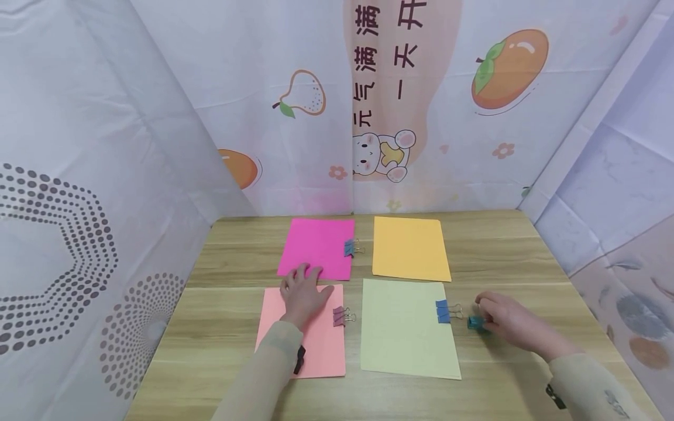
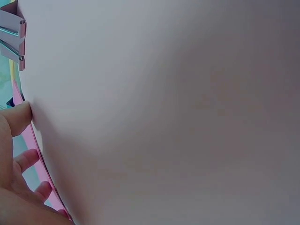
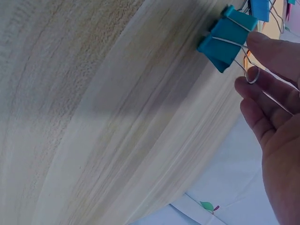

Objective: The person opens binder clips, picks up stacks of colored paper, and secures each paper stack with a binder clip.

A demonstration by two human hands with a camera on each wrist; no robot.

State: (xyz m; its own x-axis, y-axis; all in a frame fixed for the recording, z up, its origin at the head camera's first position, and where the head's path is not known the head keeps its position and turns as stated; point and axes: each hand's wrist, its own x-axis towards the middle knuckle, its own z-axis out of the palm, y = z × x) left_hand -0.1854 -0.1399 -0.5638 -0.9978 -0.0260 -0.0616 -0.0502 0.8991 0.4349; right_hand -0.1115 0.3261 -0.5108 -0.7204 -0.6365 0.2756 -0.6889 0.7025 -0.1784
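In the head view my left hand [image 1: 304,297] rests with spread fingers over the top part of the salmon-pink paper [image 1: 326,354], fingertips near its far edge. A pink binder clip [image 1: 338,316] sits on that paper's right edge. With thumb and fingers my right hand [image 1: 506,320] pinches a teal binder clip [image 3: 228,40] by its wire handle, right of the pale green paper [image 1: 402,336]. On the green paper's right edge is a blue binder clip [image 1: 443,311]. The left wrist view shows the thumb and fingers at the salmon-pink sheet's edge.
Behind lie a magenta paper [image 1: 316,248] with a blue-grey binder clip [image 1: 348,248] on its right edge, and an orange-yellow paper [image 1: 409,248]. The wooden table [image 1: 221,251] meets a printed curtain [image 1: 295,164] at its back edge, with more cloth at both sides.
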